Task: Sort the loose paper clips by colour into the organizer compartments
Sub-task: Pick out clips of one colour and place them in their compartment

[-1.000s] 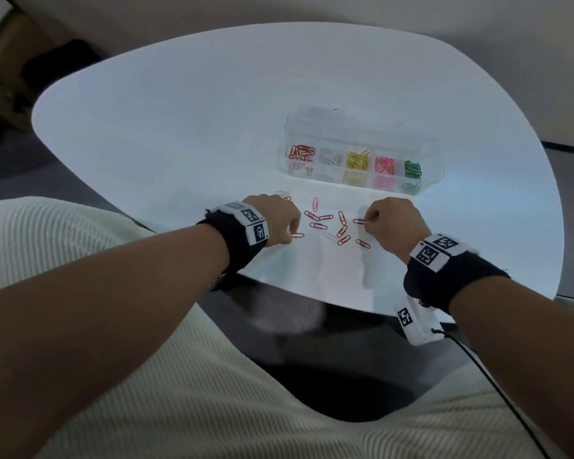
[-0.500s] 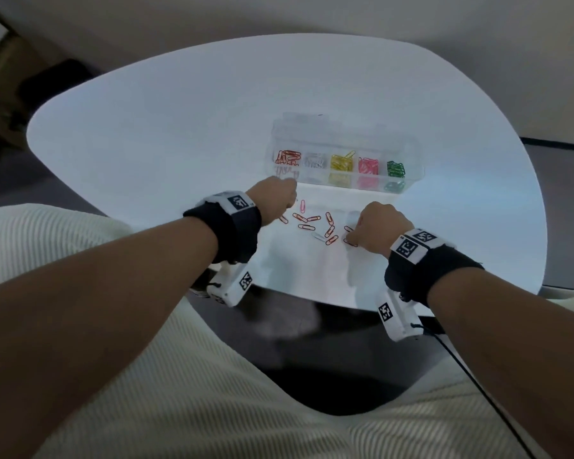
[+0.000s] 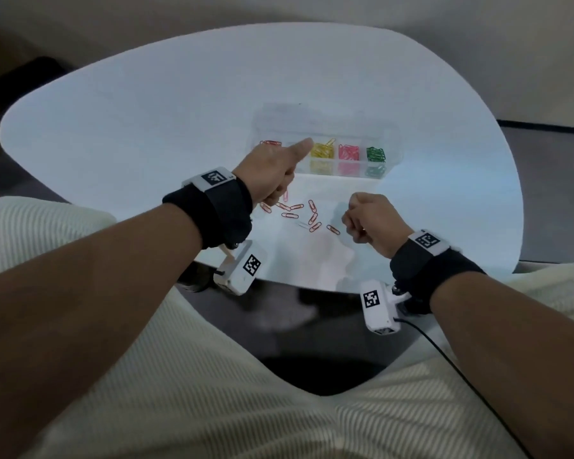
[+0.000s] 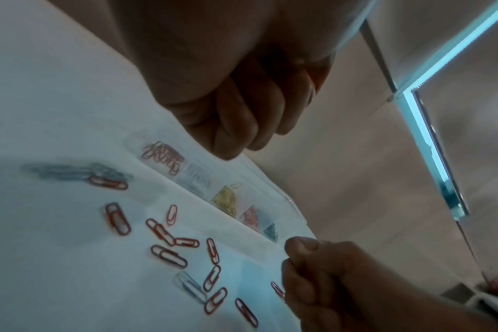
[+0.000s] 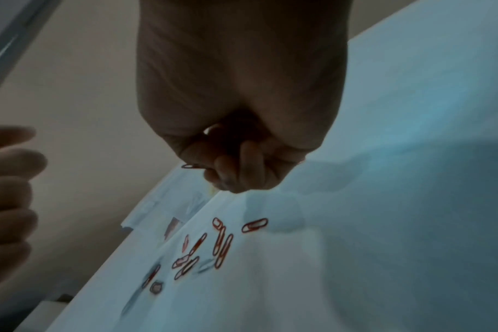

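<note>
Left hand [image 3: 272, 173] curled, contents can't tell, above organizer [image 3: 391, 160] red end. Right hand [image 5: 236, 166] pinching red clip [image 5: 191, 166]. Drop straight into red compartment [image 4: 164, 157], avoid clear one.

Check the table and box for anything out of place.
One pale clip lies among the loose red clips on the table. One yellow clip sticks up above its pile in the box.

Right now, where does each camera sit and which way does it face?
Head: worn high, facing down at the table, organizer, both forearms, left hand, right hand.
Left wrist: beneath the left hand's curled fingers, facing the organizer; the right hand shows.
Right wrist: beneath the right hand, which pinches a red clip.
Shared: all show loose red clips.
</note>
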{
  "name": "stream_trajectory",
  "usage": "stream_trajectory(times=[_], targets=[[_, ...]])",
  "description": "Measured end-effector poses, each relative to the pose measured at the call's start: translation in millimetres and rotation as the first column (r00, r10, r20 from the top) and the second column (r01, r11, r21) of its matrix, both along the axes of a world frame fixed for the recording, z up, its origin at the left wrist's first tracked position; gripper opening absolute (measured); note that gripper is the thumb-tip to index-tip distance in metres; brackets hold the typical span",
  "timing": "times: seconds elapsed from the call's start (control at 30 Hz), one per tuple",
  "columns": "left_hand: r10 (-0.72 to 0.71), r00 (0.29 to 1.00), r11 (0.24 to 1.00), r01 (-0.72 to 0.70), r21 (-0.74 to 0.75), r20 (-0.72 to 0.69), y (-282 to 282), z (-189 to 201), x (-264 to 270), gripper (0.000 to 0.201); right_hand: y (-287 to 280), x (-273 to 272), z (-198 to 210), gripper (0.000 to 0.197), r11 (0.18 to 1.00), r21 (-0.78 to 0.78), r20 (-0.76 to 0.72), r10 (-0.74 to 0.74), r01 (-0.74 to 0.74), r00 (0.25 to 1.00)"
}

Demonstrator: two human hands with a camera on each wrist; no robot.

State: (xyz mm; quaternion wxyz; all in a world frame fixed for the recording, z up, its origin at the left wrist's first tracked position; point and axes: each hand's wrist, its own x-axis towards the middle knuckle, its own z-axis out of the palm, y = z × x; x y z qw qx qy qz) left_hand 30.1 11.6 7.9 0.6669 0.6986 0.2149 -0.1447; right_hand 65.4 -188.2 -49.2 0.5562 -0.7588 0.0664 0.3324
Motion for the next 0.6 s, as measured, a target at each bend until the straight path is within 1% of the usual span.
stream_trajectory(times=[0.03, 0.1, 0.17, 0.27, 0.33, 0.37, 0.4, 0.43, 0.47, 0.5, 0.53, 0.6], targets=[[-0.007, 1.000, 1.000, 0.007, 0.003, 0.016, -1, -4, 0, 0.053, 0, -2, 2, 0.034, 1.000, 0.029, -0.021, -0.009, 0.010, 1.000], [-0.032, 0.999, 0.999, 0.033, -0.039, 0.015, -2, -11, -1, 0.048, 3, -2, 2, 0.036, 0.997, 0.078, -0.048, -0.019, 0.022, 0.999], [-0.044, 0.999, 0.996, 0.044, -0.075, 0.000, -1, -17, -3, 0.039, 7, -3, 4, 0.039, 0.993, 0.117, -0.069, -0.021, 0.029, 0.997], [-0.032, 0.999, 0.997, 0.031, -0.074, -0.004, 2, -22, -5, 0.025, 13, -3, 9, 0.037, 0.981, 0.194, -0.112, -0.007, 0.028, 0.994], [-0.027, 0.999, 0.999, 0.026, -0.036, -0.027, 5, -24, -5, 0.027, 15, -1, 12, 0.034, 0.973, 0.224, -0.128, -0.024, 0.053, 0.992], [-0.038, 0.998, 0.999, 0.039, 0.022, -0.045, 6, -25, -4, 0.029, 16, 0, 11, 0.033, 0.976, 0.211, -0.110, -0.035, 0.057, 0.993], [-0.071, 0.996, 0.990, 0.078, 0.119, -0.063, 6, -26, -3, 0.029, 15, 1, 9, 0.031, 0.985, 0.170, -0.061, -0.030, 0.040, 0.998], [-0.117, 0.990, 0.958, 0.134, 0.255, -0.079, 6, -28, -2, 0.028, 15, 2, 7, 0.029, 0.995, 0.104, 0.010, 0.002, -0.003, 1.000], [-0.171, 0.981, 0.895, 0.194, 0.402, -0.092, 5, -31, -1, 0.026, 14, 2, 5, 0.027, 0.998, 0.023, 0.085, 0.058, -0.060, 0.995], [-0.230, 0.967, 0.800, 0.254, 0.544, -0.113, 4, -35, -2, 0.023, 13, 1, 4, 0.024, 0.992, -0.046, 0.139, 0.119, -0.114, 0.983], [-0.288, 0.946, 0.685, 0.313, 0.658, -0.150, 3, -40, -4, 0.019, 12, 0, 2, 0.021, 0.985, -0.092, 0.165, 0.162, -0.148, 0.973], [-0.411, 0.881, 0.481, 0.427, 0.766, -0.233, 1, -53, -7, 0.018, 10, -2, -1, 0.018, 0.981, -0.105, 0.166, 0.179, -0.163, 0.970]])
